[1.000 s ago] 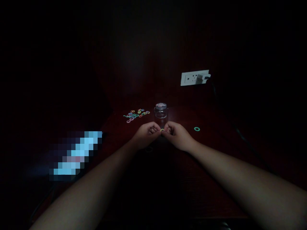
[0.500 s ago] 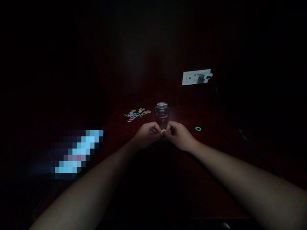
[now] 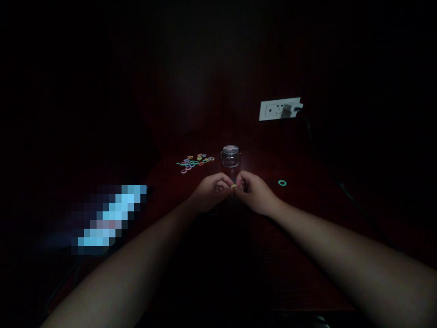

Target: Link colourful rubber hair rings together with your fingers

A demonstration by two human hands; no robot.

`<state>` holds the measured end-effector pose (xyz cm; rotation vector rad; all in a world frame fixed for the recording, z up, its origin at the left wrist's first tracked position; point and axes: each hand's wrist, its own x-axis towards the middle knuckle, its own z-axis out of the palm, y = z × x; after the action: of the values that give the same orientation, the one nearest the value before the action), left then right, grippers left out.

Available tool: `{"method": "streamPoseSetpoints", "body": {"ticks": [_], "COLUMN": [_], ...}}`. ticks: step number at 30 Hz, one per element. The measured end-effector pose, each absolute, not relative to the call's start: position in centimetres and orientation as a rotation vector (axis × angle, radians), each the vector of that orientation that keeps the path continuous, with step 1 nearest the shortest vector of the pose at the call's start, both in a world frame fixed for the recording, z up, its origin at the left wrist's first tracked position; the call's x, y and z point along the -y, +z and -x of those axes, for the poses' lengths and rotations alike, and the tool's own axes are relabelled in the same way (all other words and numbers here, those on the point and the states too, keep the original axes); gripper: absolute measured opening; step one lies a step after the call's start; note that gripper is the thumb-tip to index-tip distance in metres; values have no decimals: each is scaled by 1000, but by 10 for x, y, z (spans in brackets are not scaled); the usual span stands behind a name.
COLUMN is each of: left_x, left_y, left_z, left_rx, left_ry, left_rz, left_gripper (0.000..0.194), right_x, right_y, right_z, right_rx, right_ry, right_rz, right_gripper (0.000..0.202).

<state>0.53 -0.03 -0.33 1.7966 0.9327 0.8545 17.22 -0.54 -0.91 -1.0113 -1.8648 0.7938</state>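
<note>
A small yellow hair tie (image 3: 234,186) is pinched between my two hands, just in front of a clear jar (image 3: 231,159) with a patterned lid. My left hand (image 3: 213,191) grips it from the left with thumb and forefinger. From the other side my right hand (image 3: 252,191) holds it the same way, fingertips almost meeting the left ones. Most of the tie is covered by the fingers. Several coloured hair ties (image 3: 193,163) lie in a loose heap left of the jar. One green hair tie (image 3: 282,182) rests apart, right of my right hand.
A bright blurred-out screen (image 3: 112,218) lies at the left beside my forearm. On the back wall is a white socket plate (image 3: 280,109) with a plug in it, its dark cable running down the right side. One faint ring (image 3: 213,212) sits below my left hand.
My hands have shifted very slightly and the yellow hair tie between the fingertips looks narrower. The jar, the heap and the green hair tie stay in place.
</note>
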Motion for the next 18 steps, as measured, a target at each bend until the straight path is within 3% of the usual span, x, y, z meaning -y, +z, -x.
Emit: {"method": "streamPoseSetpoints", "body": {"ticks": [18], "left_x": [1], "left_y": [-1], "left_z": [-7], "left_rx": [-912], "left_ry": [906], "left_rz": [-1805], "left_gripper": [20], "right_x": [7], "right_y": [-8], "right_z": [-174], "right_rx": [1935], "right_ry": [751], "right_rz": [1175], "right_gripper": [26]}}
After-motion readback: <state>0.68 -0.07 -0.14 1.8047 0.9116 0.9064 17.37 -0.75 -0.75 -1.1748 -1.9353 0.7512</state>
